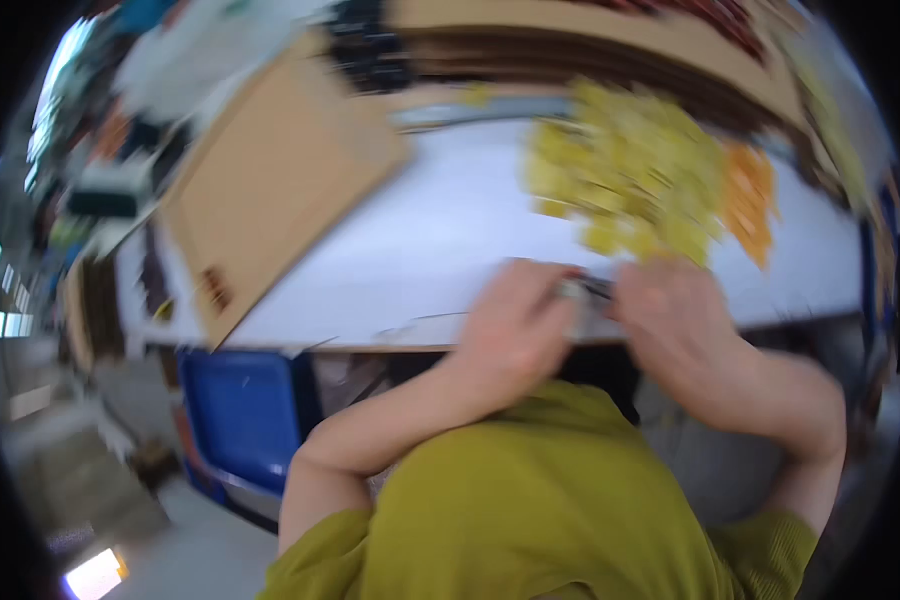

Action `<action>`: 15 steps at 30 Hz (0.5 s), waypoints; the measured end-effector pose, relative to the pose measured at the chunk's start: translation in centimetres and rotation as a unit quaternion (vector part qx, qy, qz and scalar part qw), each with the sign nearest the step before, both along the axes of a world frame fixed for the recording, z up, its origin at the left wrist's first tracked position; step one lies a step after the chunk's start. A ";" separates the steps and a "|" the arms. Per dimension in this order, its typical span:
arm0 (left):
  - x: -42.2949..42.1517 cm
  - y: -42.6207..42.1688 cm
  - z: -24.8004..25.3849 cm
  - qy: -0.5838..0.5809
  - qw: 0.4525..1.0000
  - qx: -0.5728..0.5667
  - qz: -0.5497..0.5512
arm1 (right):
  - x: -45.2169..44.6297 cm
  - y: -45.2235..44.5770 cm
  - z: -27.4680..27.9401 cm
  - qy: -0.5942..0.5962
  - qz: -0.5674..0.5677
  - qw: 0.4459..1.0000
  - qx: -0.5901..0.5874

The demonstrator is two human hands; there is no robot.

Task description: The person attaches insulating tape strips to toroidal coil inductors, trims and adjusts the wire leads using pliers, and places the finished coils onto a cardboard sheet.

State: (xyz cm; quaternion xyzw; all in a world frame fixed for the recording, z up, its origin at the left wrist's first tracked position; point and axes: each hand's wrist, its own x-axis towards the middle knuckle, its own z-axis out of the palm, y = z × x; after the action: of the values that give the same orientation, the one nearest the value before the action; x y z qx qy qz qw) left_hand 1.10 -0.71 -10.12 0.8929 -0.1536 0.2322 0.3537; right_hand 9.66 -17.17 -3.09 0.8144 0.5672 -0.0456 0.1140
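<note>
Tabletop [410, 235], dark object [597, 287] between left grip [515, 325], right grip [676, 310]

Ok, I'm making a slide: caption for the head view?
Left hand and right hand close together at a small blurred dark item, near heaped yellow pieces on a white tabletop.

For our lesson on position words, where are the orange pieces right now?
In the head view, the orange pieces lie on the right of the table, beside the yellow pile, beyond the right hand.
</note>
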 end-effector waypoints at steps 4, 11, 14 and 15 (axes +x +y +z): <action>-1.0 0.9 0.1 -0.016 0.998 -0.047 0.049 | -0.5 0.0 -0.1 0.076 -0.122 0.985 0.092; -4.9 20.6 8.2 0.076 0.967 0.054 0.236 | -1.8 -0.5 -2.1 0.189 -0.159 0.900 0.359; -8.7 29.7 8.8 0.246 0.886 -0.156 0.361 | -1.8 -0.9 -2.8 0.230 -0.187 0.875 0.383; -9.4 30.9 8.4 0.270 0.878 -0.134 0.372 | -1.7 -1.0 -2.7 0.234 -0.197 0.869 0.389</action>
State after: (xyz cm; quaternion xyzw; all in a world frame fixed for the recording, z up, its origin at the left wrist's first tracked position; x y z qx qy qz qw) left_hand -8.32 30.16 -1.76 0.8563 0.3242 0.1155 0.3851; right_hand 7.93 -18.14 -5.81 0.8529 0.3774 -0.0324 -0.3592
